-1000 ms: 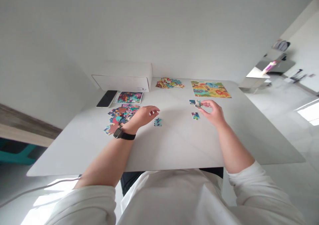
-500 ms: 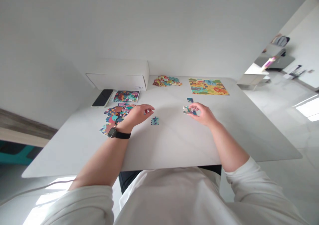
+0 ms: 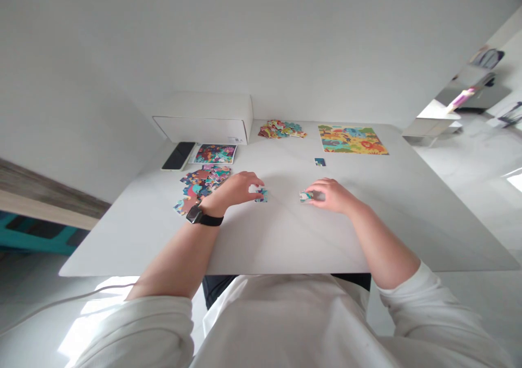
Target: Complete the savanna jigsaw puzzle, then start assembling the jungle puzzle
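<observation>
My left hand (image 3: 241, 188), with a black watch (image 3: 196, 214) on its wrist, has thumb and fingertips closed at the sides of a teal-blue puzzle piece (image 3: 263, 195) on the table. Across a small gap, my right hand (image 3: 333, 195) pinches a puzzle piece (image 3: 305, 196) with white and teal print, low over the tabletop; the fingers cover part of it. Beyond the right hand lies a single dark blue puzzle piece (image 3: 320, 162). A heap of dark, multicoloured puzzle pieces (image 3: 199, 186) spreads beside my left hand, partly behind the wrist.
On the white table (image 3: 285, 243) are a dark picture card (image 3: 214, 154), a phone (image 3: 178, 156) and a long white box (image 3: 199, 129) at the left. Farther back lie a second heap of puzzle pieces (image 3: 281, 129) and a yellow animal picture (image 3: 353, 139). A wall stands behind.
My left hand has come down onto the teal-blue piece. My right hand has brought its piece nearer to me and to the left. The view has shifted slightly.
</observation>
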A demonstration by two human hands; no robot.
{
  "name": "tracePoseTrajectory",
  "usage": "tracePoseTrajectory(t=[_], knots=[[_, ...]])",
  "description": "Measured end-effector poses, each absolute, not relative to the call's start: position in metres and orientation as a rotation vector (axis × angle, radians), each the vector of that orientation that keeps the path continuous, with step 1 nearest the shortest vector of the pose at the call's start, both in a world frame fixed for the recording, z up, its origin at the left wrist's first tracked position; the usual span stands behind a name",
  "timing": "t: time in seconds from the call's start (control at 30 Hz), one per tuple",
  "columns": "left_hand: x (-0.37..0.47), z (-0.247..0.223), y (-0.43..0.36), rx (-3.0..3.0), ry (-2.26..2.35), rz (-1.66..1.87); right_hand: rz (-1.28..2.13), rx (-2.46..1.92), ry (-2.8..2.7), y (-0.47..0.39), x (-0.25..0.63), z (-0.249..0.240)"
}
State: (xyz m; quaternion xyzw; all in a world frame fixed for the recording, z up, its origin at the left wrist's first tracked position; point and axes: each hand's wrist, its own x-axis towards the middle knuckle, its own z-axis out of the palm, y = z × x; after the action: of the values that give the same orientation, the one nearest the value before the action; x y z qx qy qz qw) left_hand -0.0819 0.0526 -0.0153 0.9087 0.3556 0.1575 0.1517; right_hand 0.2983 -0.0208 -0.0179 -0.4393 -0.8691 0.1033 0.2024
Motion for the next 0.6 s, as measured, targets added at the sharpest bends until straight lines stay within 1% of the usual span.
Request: tracePoseTrajectory(t=[0.47, 0.6], knots=[[-0.083, -0.011, 0.05, 2.523, 1.005, 0.373, 0.329, -1.234, -2.492, -0.026, 0.3, -0.02], [-0.083, -0.008, 0.049, 2.49, 0.991, 0.342, 0.319, -1.267, -2.338, -0.019, 0.32, -0.016]])
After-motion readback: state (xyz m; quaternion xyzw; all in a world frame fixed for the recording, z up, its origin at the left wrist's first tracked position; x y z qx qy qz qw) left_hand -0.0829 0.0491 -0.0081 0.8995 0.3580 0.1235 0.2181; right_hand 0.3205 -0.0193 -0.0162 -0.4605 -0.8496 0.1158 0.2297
